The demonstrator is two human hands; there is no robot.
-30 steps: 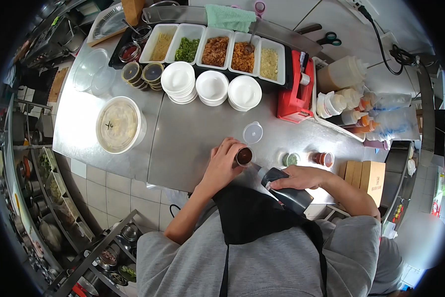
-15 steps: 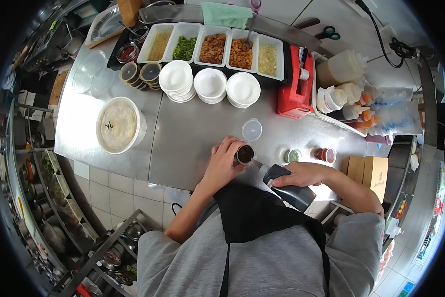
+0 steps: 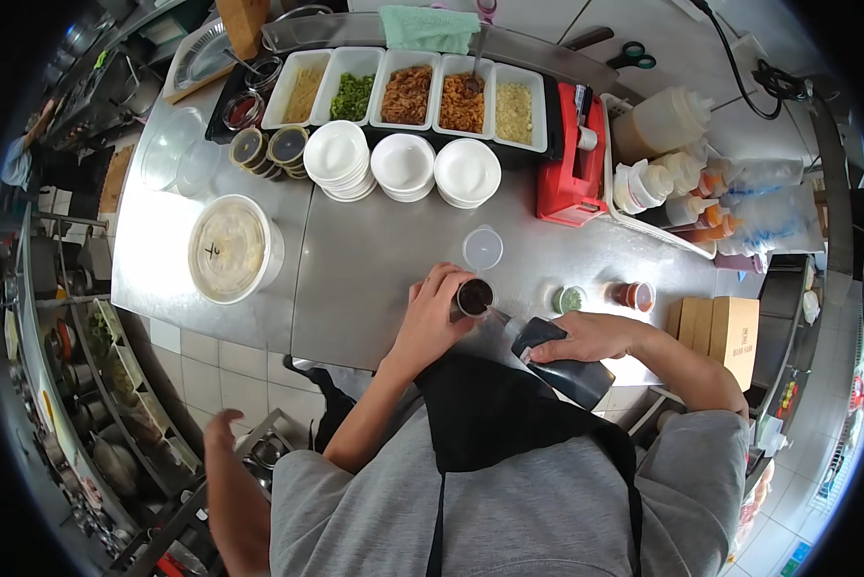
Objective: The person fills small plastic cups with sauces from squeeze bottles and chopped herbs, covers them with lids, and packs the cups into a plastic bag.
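Observation:
My left hand point(image 3: 426, 322) is closed around a small clear sauce cup point(image 3: 474, 296) that is tilted and has dark sauce inside. My right hand point(image 3: 593, 337) grips a squeeze bottle point(image 3: 578, 377) of dark liquid, lying nearly sideways. The bottle's nozzle points at the cup's mouth; whether it touches the rim I cannot tell. Just beyond the cup, a round clear lid point(image 3: 483, 248) lies flat on the steel table point(image 3: 355, 308). To the right stand a small cup with green bits point(image 3: 570, 300) and another with red sauce point(image 3: 636, 296).
White bowl stacks point(image 3: 403, 165) stand before a row of topping trays point(image 3: 463, 94). A lidded tub point(image 3: 235, 250) sits left. On the right are a red device point(image 3: 571, 173), a basket of bottles point(image 3: 658, 236) and cardboard boxes point(image 3: 735, 332). Another person's arm point(image 3: 235, 500) shows at lower left.
Another person's arm has come into view at lower left, and a figure shows at the far left. Both my hands keep their hold on cup and bottle. The view has shifted slightly.

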